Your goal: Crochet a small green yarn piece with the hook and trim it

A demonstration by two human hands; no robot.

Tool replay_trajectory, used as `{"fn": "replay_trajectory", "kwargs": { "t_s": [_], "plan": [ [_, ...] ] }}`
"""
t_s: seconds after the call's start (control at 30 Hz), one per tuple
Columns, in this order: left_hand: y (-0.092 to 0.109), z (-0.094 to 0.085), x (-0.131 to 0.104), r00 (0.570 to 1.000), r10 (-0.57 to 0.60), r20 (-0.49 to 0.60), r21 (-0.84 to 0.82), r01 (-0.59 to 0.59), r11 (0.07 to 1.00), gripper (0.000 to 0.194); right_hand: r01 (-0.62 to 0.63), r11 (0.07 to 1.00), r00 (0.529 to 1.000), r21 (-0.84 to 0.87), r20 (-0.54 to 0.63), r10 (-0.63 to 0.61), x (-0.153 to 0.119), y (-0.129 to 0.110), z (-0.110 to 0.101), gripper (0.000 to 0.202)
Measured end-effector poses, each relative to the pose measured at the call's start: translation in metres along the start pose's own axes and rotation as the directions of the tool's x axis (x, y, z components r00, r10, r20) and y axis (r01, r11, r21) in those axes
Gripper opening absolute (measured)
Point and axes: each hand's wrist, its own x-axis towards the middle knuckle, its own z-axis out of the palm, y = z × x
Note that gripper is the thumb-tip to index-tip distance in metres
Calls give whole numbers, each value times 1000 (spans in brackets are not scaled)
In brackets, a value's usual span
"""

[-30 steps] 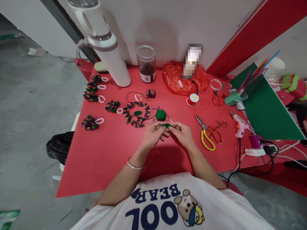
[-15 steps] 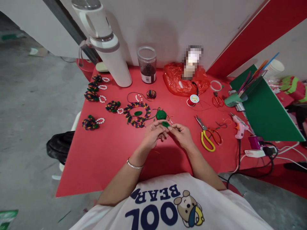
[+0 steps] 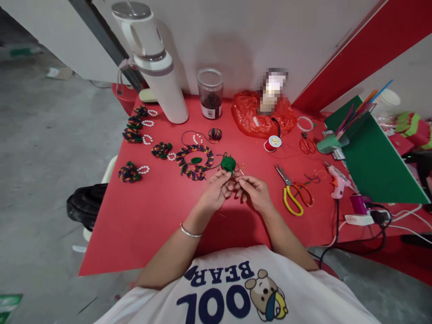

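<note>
In the middle of the head view, my left hand and my right hand are close together with fingers pinched. A small green yarn piece is between the fingertips, mostly hidden now. A green yarn ball lies just beyond my left fingertips. A thin metal tool, its kind unclear, shows past my right fingertips. Left of my hands, a multicoloured crocheted ring surrounds a small green leaf. Several multicoloured crocheted pieces with white bead loops, one a dark ball, lie further left.
Scissors and a pink glue gun with cables lie to the right. A red thread spool, red plastic bag, lidded jar and tall white bottle stand behind. A green board leans at the right.
The green piece showed plainly between my fingertips before; now my fingers mostly cover it. My right fingers have drawn inward and curled. The whole view has shifted slightly.
</note>
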Motion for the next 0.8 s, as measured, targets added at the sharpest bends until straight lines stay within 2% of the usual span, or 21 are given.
{"fn": "replay_trajectory", "kwargs": {
  "t_s": [0.1, 0.2, 0.27, 0.37, 0.43, 0.47, 0.6, 0.7, 0.8],
  "plan": [
    [5, 0, 0, 999, 34, -24, -33, -35, 999, 42, 216, 958, 976, -187, 45, -212, -1, -3, -2, 26],
    [6, -1, 2, 990, 112, -87, 22, -111, 994, 41, 450, 812, 891, -372, 128, -436, 0, -2, -6, 16],
    [5, -2, 3, 982, 143, -127, 81, -133, 988, 41, 531, 731, 845, -429, 208, -492, 1, 3, -9, 17],
    [1, -4, 5, 972, 157, -175, 147, -132, 980, 41, 604, 613, 796, -509, 348, -494, 3, 9, -13, 25],
    [-1, -4, 5, 969, 166, -184, 189, -131, 973, 42, 602, 571, 796, -559, 362, -486, 2, 8, -15, 32],
    [-3, -5, 5, 969, 171, -179, 210, -132, 969, 43, 582, 578, 809, -572, 333, -484, 2, 6, -16, 33],
    [-8, -5, 5, 974, 187, -126, 281, -145, 949, 44, 441, 683, 876, -582, 113, -470, 0, -7, -16, 24],
    [-13, -5, 4, 978, 191, -88, 329, -152, 932, 44, 319, 768, 906, -555, -58, -419, 1, -14, -14, 21],
    [-17, -3, 3, 978, 200, -61, 396, -160, 904, 42, 252, 862, 939, -439, -105, -328, 3, -12, -13, 26]
  ]
}}
